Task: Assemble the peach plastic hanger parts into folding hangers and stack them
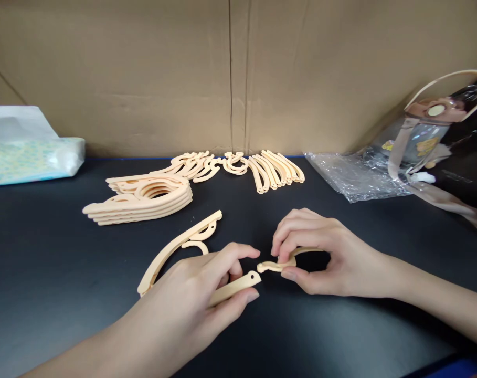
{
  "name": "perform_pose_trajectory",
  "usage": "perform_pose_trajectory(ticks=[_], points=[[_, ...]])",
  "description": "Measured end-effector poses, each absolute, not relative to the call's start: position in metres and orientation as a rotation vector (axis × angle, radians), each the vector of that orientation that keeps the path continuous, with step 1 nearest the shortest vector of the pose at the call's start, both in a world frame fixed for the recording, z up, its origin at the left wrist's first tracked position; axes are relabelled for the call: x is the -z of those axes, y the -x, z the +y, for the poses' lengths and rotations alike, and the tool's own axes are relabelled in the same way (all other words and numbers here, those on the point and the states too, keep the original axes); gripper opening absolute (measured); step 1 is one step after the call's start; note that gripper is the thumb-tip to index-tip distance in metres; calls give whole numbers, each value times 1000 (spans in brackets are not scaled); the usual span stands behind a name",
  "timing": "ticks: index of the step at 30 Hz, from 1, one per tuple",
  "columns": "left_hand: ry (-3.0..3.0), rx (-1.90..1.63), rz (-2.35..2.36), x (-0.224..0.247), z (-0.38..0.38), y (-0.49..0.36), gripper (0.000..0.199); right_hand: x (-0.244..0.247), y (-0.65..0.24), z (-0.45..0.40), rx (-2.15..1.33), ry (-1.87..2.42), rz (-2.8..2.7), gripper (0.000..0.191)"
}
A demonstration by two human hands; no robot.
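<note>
My left hand (183, 299) is closed on a cream plastic hanger arm (238, 286), whose end with a small round hole points to the right. In my right hand (336, 257) the fingers pinch a cream curved hanger piece (270, 266); its knobbed end points left, and my fingers cover part of it. The two pieces are close together, with a small gap between them. Just beyond my left hand lies a folded cream hanger (171, 249) with a curved hook; the hand hides its lower part.
A stack of folded hangers (144, 210) stands at the left. Behind it are loose curved parts (194, 167), hook pieces (235, 167) and a row of arms (276, 170). A tissue pack (33, 157) lies far left. Clear plastic (348, 176) and a strapped bottle (419, 142) sit right.
</note>
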State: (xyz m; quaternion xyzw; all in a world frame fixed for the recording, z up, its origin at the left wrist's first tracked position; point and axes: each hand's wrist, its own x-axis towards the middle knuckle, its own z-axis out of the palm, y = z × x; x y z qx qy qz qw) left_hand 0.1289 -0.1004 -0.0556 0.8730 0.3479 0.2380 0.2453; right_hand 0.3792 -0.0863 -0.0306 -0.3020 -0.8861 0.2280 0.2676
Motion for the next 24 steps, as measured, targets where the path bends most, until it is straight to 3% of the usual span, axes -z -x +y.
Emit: perform_pose_trajectory(ticks=[13, 24], points=[[-2383, -596, 882, 45, -103, -129, 39, 30, -379, -93, -734, 744, -2401, 15], [-2379, -507, 794, 43, -103, -128, 32, 23, -383, -104, -479, 693, -2528, 7]])
